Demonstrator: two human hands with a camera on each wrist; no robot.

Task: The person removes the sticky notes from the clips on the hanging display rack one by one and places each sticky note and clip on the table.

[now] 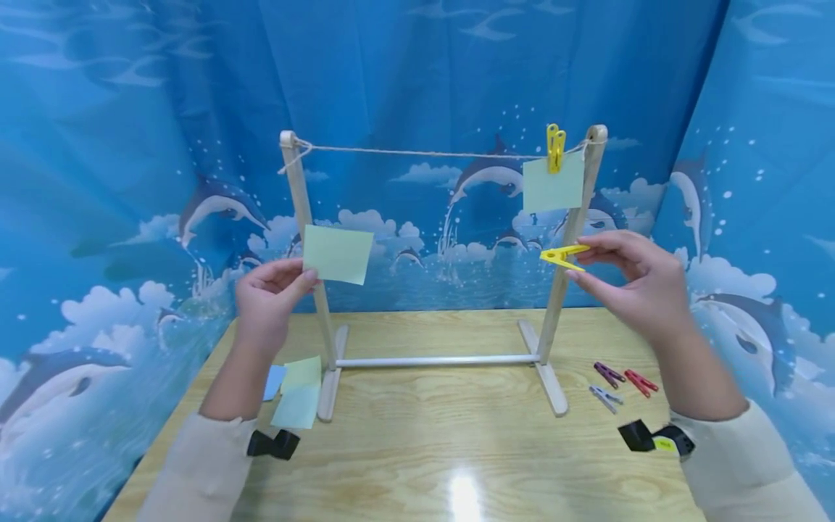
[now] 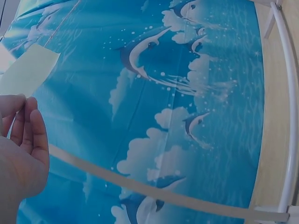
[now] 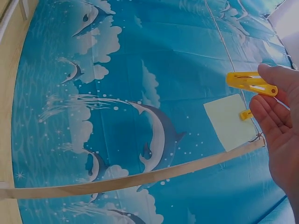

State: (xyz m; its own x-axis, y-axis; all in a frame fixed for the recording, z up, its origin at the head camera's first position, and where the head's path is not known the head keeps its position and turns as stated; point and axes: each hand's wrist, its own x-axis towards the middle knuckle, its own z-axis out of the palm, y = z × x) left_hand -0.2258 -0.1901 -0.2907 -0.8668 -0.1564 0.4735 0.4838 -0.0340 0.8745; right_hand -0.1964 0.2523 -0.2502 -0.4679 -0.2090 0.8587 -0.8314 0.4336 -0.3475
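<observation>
My left hand (image 1: pixel 270 293) pinches a pale green sticky note (image 1: pixel 338 254) by its lower left corner, in front of the rack's left post. In my right hand (image 1: pixel 642 286), thumb and fingers hold a yellow clothespin (image 1: pixel 562 256) beside the right post. Above it, another yellow clothespin (image 1: pixel 555 148) fastens a green note (image 1: pixel 553 183) to the string (image 1: pixel 424 152) near the right post. The left wrist view shows the held note (image 2: pixel 32 70) tilted above the fingers. In the right wrist view the held clothespin (image 3: pixel 251 83) is seen close up.
A wooden rack with a white lower bar (image 1: pixel 437 361) stands on the wooden table (image 1: pixel 417 449). Green notes (image 1: pixel 296 407) and a blue note (image 1: pixel 274 382) lie at left. Purple (image 1: pixel 609 374), red (image 1: pixel 641 382) and grey (image 1: pixel 605 398) clothespins lie at right. A dolphin-print curtain (image 1: pixel 417 80) hangs behind.
</observation>
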